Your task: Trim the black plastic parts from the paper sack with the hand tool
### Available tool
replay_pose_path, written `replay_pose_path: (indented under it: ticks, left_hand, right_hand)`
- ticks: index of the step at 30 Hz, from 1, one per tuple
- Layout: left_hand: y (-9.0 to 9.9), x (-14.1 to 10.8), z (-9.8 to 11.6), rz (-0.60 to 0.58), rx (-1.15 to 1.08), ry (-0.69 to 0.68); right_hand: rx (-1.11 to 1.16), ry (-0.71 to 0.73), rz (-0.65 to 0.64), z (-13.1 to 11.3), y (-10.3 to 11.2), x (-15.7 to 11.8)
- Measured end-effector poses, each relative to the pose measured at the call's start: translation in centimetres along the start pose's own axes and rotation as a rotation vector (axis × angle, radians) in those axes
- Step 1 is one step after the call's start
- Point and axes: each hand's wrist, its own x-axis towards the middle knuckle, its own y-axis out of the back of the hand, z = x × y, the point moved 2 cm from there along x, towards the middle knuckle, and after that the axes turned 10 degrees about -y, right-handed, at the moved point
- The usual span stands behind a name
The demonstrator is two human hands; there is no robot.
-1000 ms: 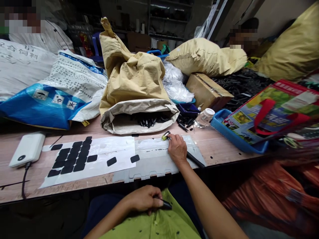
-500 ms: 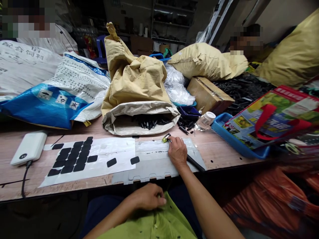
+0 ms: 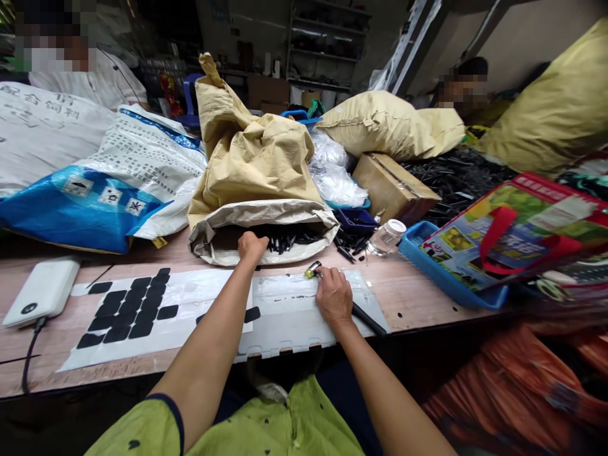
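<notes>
My left hand is at the mouth of a tan sack, beside slim black parts lying inside. Its fingers look curled in; what they hold, if anything, is hidden. On a grey board rests my right hand, wrapped round a hammer. The hammer has a black handle and a small head with a metal part and a yellow-green end. To the left, a white sheet carries rows of black rounded patches, partly covered by my left forearm.
A white power bank with a cable sits at the left. Right of the sack stand a clear jar, a cardboard box and a blue tray with a colourful bag. Two people are behind the sacks.
My left hand has moved from my lap up and forward to the sack's mouth. My right hand stays on the hammer. The view has shifted slightly.
</notes>
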Motion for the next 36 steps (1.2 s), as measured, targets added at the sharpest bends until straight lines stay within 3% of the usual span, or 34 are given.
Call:
replay_pose_path:
  ticks: [13,17,20,24,27,32,36]
  left_hand:
    - [-0.4,-1.3,-1.1,0.009,0.038,-0.089]
    - [0.7,-1.9,-1.1,0.027,0.012,-0.118]
    - [1.9,-3.9,-2.0,0.03,-0.094,-0.197]
    - [2.4,-8.6,-3.8,-0.151,-0.308,-0.388]
    - [1.5,-11.4,-5.0,-0.31,-0.307,-0.484]
    - [0.0,-12.2,-6.1,-0.331,-0.189,-0.63]
    - [-0.2,-12.0,-6.1,-0.299,-0.132,-0.665]
  right_hand:
    - [-0.021,-0.02,-0.014,-0.2,0.2,0.0]
    - [-0.012,-0.016,-0.02,-0.2,0.3,0.1]
    - [-0.009,-0.011,-0.02,-0.3,0.4,0.1]
    - [-0.011,-0.014,-0.022,-0.3,0.5,0.0]
    - [-0.017,-0.017,-0.023,-0.4,0.4,0.0]
    - [-0.002,-0.019,-0.011,-0.3,0.4,0.0]
    - [0.011,-0.023,-0.011,-0.4,0.4,-0.1]
